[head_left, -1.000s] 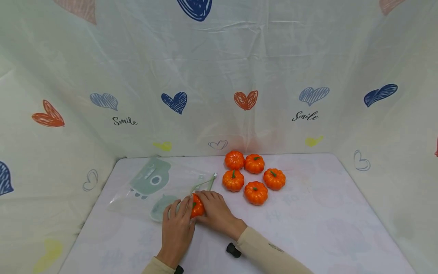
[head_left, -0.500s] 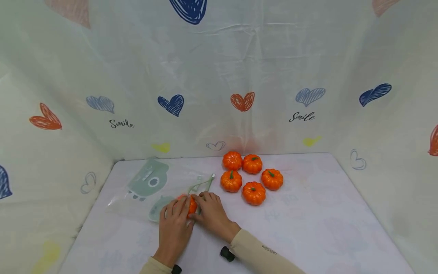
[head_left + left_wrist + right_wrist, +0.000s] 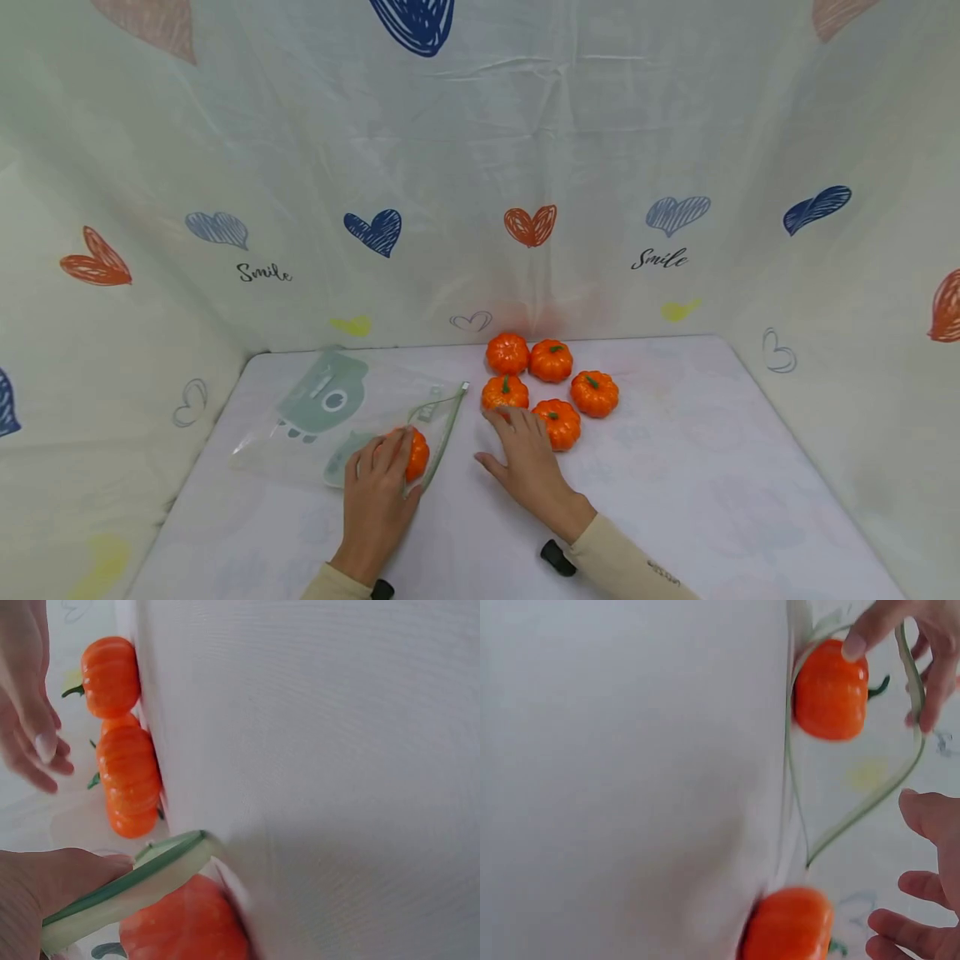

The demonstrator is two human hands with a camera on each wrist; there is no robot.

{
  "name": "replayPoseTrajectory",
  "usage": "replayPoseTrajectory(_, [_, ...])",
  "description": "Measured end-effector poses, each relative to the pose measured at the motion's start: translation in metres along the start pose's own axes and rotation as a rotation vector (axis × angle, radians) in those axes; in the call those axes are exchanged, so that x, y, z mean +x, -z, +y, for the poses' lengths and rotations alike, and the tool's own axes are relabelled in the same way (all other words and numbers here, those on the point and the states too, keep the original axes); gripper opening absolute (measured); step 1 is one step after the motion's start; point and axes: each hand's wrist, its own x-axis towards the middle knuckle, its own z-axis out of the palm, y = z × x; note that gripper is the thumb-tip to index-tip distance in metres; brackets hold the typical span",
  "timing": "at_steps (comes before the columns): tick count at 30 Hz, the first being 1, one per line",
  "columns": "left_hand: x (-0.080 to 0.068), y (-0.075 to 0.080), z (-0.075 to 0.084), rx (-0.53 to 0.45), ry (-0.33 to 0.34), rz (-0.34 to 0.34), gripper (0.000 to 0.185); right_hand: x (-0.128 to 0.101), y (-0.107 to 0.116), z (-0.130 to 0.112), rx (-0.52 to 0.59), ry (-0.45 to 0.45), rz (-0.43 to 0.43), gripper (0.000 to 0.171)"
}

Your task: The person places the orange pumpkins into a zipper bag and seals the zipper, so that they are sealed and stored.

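white sheeting printed with hearts and the word "smile" hangs behind and beside your pale tabletop. on its left half, one orange pumpkin lies just inside the green-edged mouth of a clear bag with pale green printing. your left hand grips that mouth, fingers curved over the top, thumb at the near edge. right of the bag, your right hand has its fingers parted and holds nothing, near a group of five more pumpkins: two at the far side, one left, one right, one nearest you. both your sleeves are beige.
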Motion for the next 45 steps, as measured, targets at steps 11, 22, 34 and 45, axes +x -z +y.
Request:
replayPoseTrajectory(11, [0.002, -0.002, 0.000, 0.004, -0.011, -0.006, 0.088, -0.027, 0.025, 0.054, -0.070, -0.132, 0.187, 0.073])
replayPoseTrajectory(22, [0.005, -0.005, 0.000, 0.025, -0.003, -0.055, 0.088, -0.038, 0.033, 0.079, -0.082, -0.259, 0.094, 0.089])
replayPoseTrajectory(34, [0.006, -0.005, 0.001, 0.033, -0.013, -0.038, 0.087, -0.034, 0.025, 0.085, -0.052, -0.338, 0.014, 0.088])
replayPoseTrajectory(45, [0.004, -0.005, -0.001, 0.032, -0.024, -0.022, 0.089, -0.033, 0.026, 0.080, 0.024, -0.390, 0.009, 0.087])
